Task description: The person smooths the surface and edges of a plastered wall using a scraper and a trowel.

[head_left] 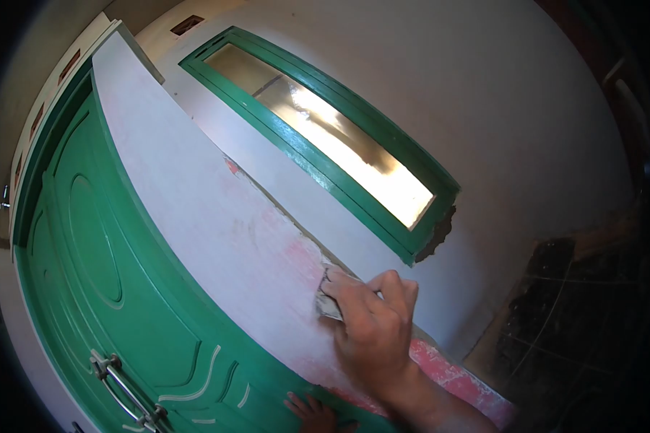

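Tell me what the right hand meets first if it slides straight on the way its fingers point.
Nothing raised, it seems: the right hand, pressing a small grey sanding pad, points up the pinkish-white plastered strip between green panelled door and green-framed window; depth is unclear.

Bare wall strip between door, window

Right hand presses a small grey pad on the pinkish-white wall strip; green panelled door at 8 o'clock.
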Motion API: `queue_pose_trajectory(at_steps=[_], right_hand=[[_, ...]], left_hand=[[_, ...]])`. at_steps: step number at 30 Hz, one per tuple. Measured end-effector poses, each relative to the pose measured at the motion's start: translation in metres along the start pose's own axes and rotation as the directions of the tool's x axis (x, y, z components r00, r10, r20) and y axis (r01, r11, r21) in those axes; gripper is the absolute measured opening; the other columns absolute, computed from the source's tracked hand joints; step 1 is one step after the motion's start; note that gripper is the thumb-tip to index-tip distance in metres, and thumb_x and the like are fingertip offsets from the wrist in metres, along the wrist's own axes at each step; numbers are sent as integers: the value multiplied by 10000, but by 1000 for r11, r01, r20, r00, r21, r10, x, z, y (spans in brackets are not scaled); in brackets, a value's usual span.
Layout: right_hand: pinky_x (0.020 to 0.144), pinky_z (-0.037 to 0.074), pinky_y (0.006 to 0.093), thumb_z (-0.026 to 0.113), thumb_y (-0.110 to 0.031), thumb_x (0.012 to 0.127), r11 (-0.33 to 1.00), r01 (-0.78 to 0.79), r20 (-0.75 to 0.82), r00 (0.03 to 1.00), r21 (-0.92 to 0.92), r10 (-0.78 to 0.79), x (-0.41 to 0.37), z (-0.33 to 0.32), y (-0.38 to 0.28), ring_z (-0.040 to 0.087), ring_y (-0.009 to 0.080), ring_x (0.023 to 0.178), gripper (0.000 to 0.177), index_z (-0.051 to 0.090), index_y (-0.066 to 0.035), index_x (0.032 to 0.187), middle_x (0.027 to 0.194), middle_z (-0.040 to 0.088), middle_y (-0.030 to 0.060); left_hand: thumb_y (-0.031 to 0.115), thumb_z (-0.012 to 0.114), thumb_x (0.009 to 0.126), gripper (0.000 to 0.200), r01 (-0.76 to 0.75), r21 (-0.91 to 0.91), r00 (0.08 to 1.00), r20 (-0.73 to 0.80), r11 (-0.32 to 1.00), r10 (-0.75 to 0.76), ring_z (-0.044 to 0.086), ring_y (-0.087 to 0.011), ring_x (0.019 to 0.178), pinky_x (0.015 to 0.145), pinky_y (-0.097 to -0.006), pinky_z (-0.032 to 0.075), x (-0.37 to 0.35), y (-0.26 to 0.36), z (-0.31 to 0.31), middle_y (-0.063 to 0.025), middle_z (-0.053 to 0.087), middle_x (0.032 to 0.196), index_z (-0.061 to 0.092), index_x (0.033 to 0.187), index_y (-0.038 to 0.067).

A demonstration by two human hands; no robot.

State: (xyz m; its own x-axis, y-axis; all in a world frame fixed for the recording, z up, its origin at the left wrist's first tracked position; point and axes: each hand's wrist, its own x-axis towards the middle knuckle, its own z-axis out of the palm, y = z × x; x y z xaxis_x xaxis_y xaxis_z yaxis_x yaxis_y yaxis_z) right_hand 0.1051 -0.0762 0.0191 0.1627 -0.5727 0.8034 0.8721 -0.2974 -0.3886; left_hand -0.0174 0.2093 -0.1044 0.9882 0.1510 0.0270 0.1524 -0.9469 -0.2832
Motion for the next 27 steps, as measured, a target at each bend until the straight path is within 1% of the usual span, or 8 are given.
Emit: queue_pose_trajectory(at_steps=[2, 8, 11, 14, 17, 20, 23, 27], right_hand=[[795, 390, 410, 741, -69, 854, 1000, 7, -2, 1000, -10, -7, 4, 3, -1, 588, 219, 849, 183, 769, -84, 1035, 1072, 831, 53], [793, 396, 407, 730, -71, 868, 1000, -25, 13, 1000, -18, 25, -3, -6, -3, 590, 220, 846, 178, 772, -76, 1041, 1101, 834, 72], [788, 397, 407, 737, -79, 866, 1000, -9, -7, 1000, 2, 9, 0, 4, -4, 592, 221, 847, 179, 775, -77, 1040, 1127, 835, 79], [782, 398, 409, 745, -79, 857, 1000, 12, -15, 1000, 1, -12, 7, 8, -4, 594, 220, 849, 183, 778, -79, 1037, 1136, 837, 80], [775, 400, 412, 743, -76, 855, 1000, -1, 11, 1000, -1, 1, 3, -1, -2, 595, 222, 852, 181, 778, -79, 1032, 1111, 839, 86], [766, 399, 415, 740, -70, 850, 1000, -16, 14, 1000, -16, 16, 0, -4, -3, 592, 223, 849, 178, 776, -78, 1025, 1075, 840, 87], [757, 395, 413, 740, -56, 844, 1000, -11, 7, 1000, -22, 11, 7, 3, -7, 586, 223, 843, 184, 776, -77, 1023, 1050, 840, 82], [747, 396, 413, 732, -44, 844, 999, -15, 5, 1000, -43, 16, 5, -1, -6, 585, 225, 842, 178, 770, -78, 1015, 1042, 838, 81]], left_hand=[[619, 633, 1019, 817, -33, 13, 992, -124, 999, 34, 308, -642, 1522, 1272, -769, 39, -5, -3, 10, -397, 480, 1586, 606, 1452, -73], [598, 655, 1013, 793, -35, -90, 999, -4, 995, 34, 313, -633, 1522, 1268, -773, 27, -6, 1, -11, -406, 465, 1591, 615, 1424, -79], [596, 653, 1012, 800, -15, 136, 996, -87, 991, 27, 289, -625, 1544, 1266, -780, 15, -2, -2, 8, -399, 457, 1607, 610, 1440, -79], [601, 657, 1000, 817, 0, -138, 1000, 0, 990, 0, 246, -636, 1562, 1262, -791, 0, -6, 6, -5, -395, 444, 1623, 614, 1441, -84], [614, 655, 994, 861, 20, -58, 991, 131, 998, -12, 200, -634, 1584, 1256, -801, -23, -7, 17, -25, -389, 408, 1654, 573, 1494, -82], [636, 639, 994, 910, -30, 188, 999, 16, 982, 28, 181, -636, 1590, 1253, -805, -31, -1, -3, 0, -398, 377, 1668, 522, 1538, -84], [667, 613, 995, 959, 20, 90, 999, 29, 996, -23, 145, -650, 1593, 1246, -815, -35, 0, 1, 6, -411, 331, 1687, 477, 1577, -82], [682, 604, 994, 981, 36, 132, 999, 28, 991, -40, 92, -666, 1594, 1237, -825, -40, -3, -1, 10, -426, 260, 1711, 467, 1584, -91]])
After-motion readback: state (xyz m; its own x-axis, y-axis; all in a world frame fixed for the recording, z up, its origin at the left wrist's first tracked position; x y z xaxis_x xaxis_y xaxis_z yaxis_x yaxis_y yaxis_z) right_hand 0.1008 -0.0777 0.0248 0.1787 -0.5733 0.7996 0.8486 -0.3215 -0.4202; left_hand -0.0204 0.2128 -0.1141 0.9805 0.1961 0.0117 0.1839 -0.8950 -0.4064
